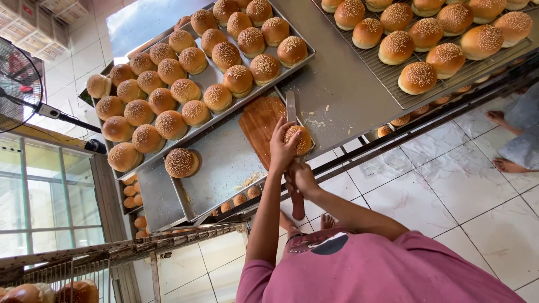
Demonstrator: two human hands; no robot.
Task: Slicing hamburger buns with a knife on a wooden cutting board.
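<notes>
**Bakery bench: bun held on board, knife in hand**

Tiled floor, steel worktable (342,84) running across the top of the view, a fan (19,84) at 9 o'clock. You stand at 6 o'clock in a pink shirt, both arms reaching up to the table edge.

- Your left hand (282,147) is curled around a sesame bun (298,139), fingers wrapped over its left side, pressing it on the wooden cutting board (259,126).
- Your right hand (303,178) is closed around the dark handle of a long knife (291,112). The blade runs toward 12 o'clock, passing just beside the bun, and its tip lies on the table past the board.
- The board sits at the table's near edge, roughly centre frame, overlapping an almost bare tray (224,163).
- That tray carries one lone bun (181,163) at its 9 o'clock end, plus crumbs.
- A full tray of buns (196,73) lies at 10–11 o'clock from the board.
- A wire cooling rack (393,78) with more buns sits at 1–2 o'clock.
- Another person's bare feet (505,140) stand on the floor at 3 o'clock, well apart from you.
</notes>
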